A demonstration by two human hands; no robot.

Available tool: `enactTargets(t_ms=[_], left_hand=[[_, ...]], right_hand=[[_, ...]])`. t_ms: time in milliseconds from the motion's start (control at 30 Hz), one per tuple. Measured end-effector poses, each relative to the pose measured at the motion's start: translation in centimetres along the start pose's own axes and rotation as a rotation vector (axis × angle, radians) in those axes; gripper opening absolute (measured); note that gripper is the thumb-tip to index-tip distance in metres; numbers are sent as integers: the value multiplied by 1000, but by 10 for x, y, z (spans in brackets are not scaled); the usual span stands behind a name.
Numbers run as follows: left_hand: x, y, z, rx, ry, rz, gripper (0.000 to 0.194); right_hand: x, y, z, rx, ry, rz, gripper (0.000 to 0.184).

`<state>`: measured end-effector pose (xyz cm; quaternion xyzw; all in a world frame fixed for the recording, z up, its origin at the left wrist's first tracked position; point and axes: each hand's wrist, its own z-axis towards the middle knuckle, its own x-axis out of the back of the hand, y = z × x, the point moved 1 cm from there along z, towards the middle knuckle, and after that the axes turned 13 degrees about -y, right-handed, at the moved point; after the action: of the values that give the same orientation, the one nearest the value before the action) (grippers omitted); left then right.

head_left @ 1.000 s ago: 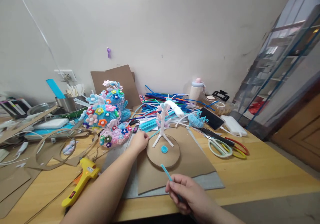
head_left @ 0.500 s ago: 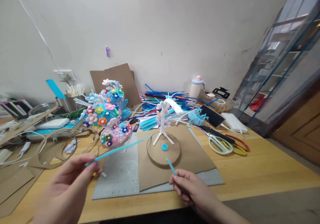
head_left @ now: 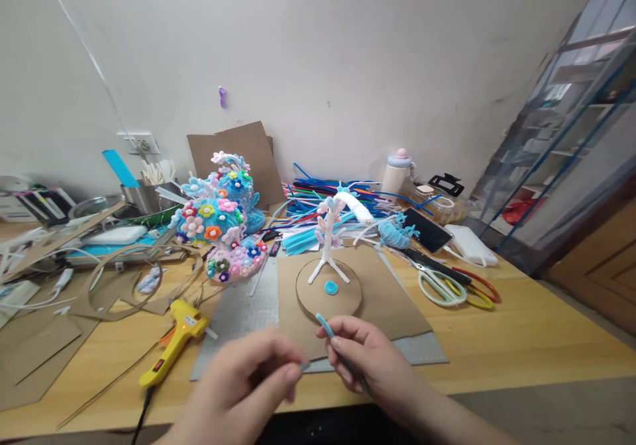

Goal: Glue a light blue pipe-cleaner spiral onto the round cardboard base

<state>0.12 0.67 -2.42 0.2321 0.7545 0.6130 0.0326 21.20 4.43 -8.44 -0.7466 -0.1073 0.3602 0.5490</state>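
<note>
My right hand point(head_left: 370, 359) grips a blue pipe cleaner point(head_left: 324, 324) whose free end sticks up past my fingers. My left hand point(head_left: 243, 385) is close beside it, thumb and forefinger pinched on the short tip of a second pipe cleaner point(head_left: 304, 365); its remaining length is hidden. Both hands hover over the near edge of a brown cardboard sheet point(head_left: 397, 306). Just beyond them lies a round cardboard disc point(head_left: 348, 299) with a small blue coil point(head_left: 330, 287) and a white pipe-cleaner tree point(head_left: 328, 233) standing on it.
A yellow glue gun point(head_left: 173, 342) lies to the left on the wooden table. Behind it stands a blue flower decoration point(head_left: 218, 216). A pile of coloured pipe cleaners point(head_left: 318, 197) lies at the back. Scissors point(head_left: 442, 287), a phone point(head_left: 427, 230) and a bottle point(head_left: 397, 170) are to the right.
My left hand drew a long light-blue pipe cleaner away from the tree's base, then moved right to meet my right hand. The right hand shifted slightly left.
</note>
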Motion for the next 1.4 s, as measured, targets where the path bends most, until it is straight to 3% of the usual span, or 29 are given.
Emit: enactTargets(t_ms=[100,233,400,600,733,1333,1400], left_hand=[[-26,3,30,-150,-132,-19,23],[-42,-11,48,-198,-93,-101,20],[-45,-26,48,-191,-122,-254,24],[-43,-36,50,-168,34,-210,24],[-47,-41,52,-160,91,-269,27],[-62,-51,58,-134,84,-498,49],[-63,-51,57,-136,82,-504,50]], right_hand=[[-7,-1,4,26,-18,0,31],[-8,5,7,35,-4,-15,47],[-6,21,7,24,3,-83,49],[-5,21,3,171,51,-420,35],[-3,20,2,189,54,-494,32],[0,20,-2,268,59,-954,27],[0,20,-3,239,61,-924,29]])
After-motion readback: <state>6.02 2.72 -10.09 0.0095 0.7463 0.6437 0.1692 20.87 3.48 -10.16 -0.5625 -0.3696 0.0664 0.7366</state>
